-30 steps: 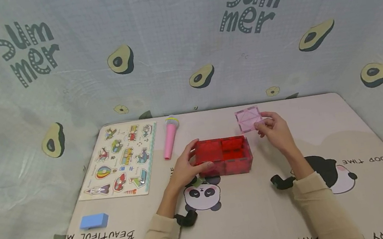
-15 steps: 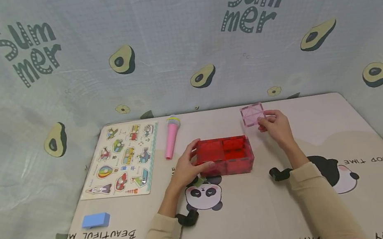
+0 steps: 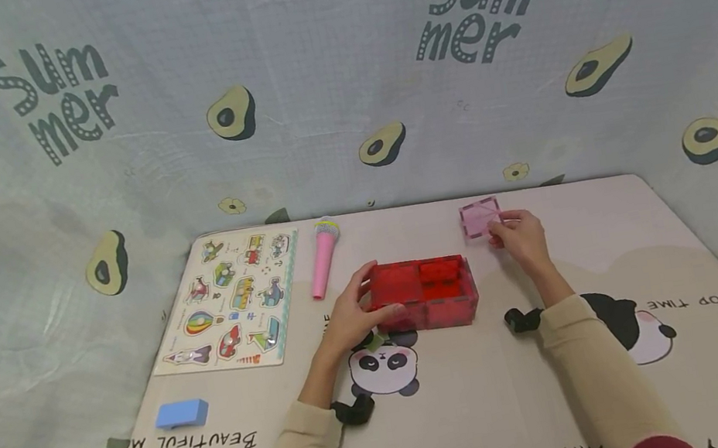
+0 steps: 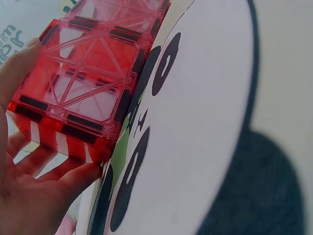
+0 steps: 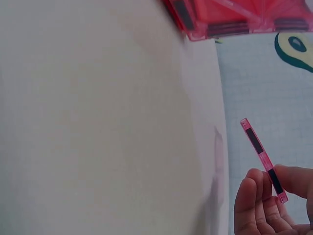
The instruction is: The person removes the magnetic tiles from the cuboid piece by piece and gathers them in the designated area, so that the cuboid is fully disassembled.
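A box built of red see-through magnetic tiles (image 3: 397, 284) stands mid-table. Its left half is covered on top, while its right half is open upward. My left hand (image 3: 353, 319) grips the box at its left end, thumb along the front and fingers round the back and side; in the left wrist view the fingers (image 4: 63, 183) show round the end wall. Behind the box on the right, my right hand (image 3: 522, 239) pinches a pink see-through square magnetic tile (image 3: 479, 217) by its edge. In the right wrist view the tile (image 5: 264, 161) is seen edge-on between thumb and fingers.
At the back left lies a picture puzzle board (image 3: 220, 305). A pink toy microphone (image 3: 323, 261) lies between it and the box. Near the left table edge is a blue block (image 3: 181, 414). A patterned cloth (image 3: 306, 68) hangs behind the table.
My right hand has carried the pink tile slightly right and away from the box, turning it a little. My left hand and the box have stayed in place.
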Tool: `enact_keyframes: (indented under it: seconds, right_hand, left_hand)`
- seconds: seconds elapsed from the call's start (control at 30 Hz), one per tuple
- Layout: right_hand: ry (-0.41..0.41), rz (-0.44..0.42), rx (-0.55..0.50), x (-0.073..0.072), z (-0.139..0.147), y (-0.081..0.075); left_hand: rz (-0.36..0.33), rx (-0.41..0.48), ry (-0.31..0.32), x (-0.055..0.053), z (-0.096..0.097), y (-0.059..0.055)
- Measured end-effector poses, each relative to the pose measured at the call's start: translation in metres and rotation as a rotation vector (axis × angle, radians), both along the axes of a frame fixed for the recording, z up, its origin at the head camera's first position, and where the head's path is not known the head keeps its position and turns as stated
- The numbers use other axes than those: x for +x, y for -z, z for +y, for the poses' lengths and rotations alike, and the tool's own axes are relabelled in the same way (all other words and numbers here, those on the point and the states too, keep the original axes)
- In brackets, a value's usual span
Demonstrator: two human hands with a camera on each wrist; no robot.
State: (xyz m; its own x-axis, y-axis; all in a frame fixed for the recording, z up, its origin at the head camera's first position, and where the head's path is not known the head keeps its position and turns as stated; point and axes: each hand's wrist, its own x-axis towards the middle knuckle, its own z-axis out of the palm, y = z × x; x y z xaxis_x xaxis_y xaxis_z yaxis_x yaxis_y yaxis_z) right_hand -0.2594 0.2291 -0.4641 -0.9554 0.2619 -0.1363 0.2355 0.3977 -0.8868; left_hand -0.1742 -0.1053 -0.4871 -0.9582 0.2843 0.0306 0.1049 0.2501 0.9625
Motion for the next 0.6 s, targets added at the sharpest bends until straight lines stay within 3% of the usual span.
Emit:
enact_keyframes:
  seconds: [0.6]
  right_hand:
    - [0.047,-0.057,0.123,-0.015,0.011,0.006]
  left_hand:
    - [0.005,0.003,0.003,-0.001,0.0,0.001]
